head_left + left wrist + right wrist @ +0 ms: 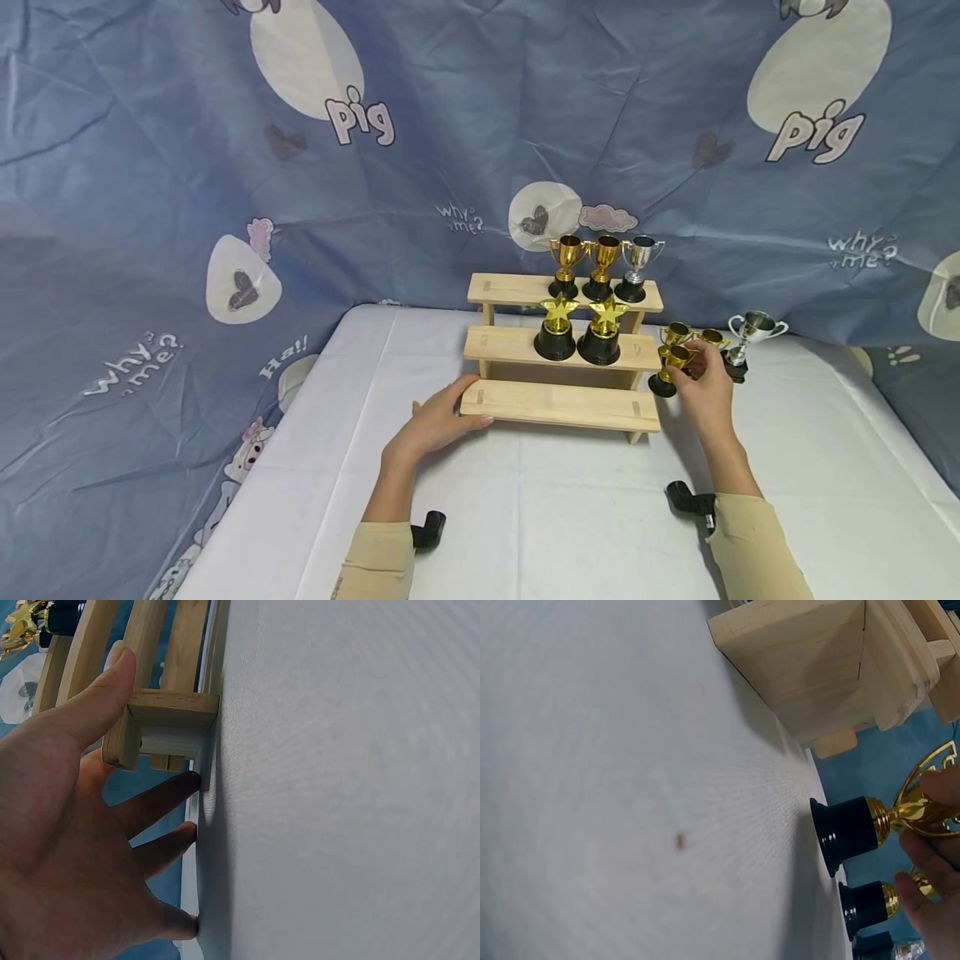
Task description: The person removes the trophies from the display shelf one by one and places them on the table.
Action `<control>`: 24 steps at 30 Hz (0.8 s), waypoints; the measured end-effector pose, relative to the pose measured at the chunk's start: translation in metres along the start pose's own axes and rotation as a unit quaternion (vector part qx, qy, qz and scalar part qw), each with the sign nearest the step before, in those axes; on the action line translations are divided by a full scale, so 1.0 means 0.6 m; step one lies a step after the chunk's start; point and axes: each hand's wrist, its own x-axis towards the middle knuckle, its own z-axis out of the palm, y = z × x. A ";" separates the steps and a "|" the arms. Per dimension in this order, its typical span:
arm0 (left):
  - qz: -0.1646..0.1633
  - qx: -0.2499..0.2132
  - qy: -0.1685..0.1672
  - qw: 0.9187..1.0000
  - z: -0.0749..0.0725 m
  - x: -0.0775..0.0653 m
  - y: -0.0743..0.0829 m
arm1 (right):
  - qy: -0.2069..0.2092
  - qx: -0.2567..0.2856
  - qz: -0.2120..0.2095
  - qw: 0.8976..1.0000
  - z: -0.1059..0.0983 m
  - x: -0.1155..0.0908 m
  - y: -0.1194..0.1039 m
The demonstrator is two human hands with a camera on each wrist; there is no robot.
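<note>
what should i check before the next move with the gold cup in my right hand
1. Right hand has a grip on the gold cup: ok, thumb and fingers pinch it.
2. Left hand braces the bottom shelf: ok, it holds the left end.
3. Bottom shelf has room: ok, no trophy stands on it.
4. Star trophies upright: ok, both stand on the middle shelf.
5. Fingers well apart from the other gold cups: not ok, these crowd close.
6. Cup base off the table: cannot tell.

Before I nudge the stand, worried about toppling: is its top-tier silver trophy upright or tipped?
Upright: the silver trophy has its black base on the top tier, cup uppermost.
</note>
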 end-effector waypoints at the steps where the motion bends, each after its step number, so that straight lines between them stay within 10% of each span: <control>1: -0.001 0.001 0.000 1.000 0.001 0.000 0.000 | -0.001 0.004 0.001 1.000 -0.001 0.000 0.000; 24: 0.001 0.006 0.000 1.000 -0.001 0.000 0.000 | 0.034 0.043 -0.035 0.998 -0.027 0.005 -0.018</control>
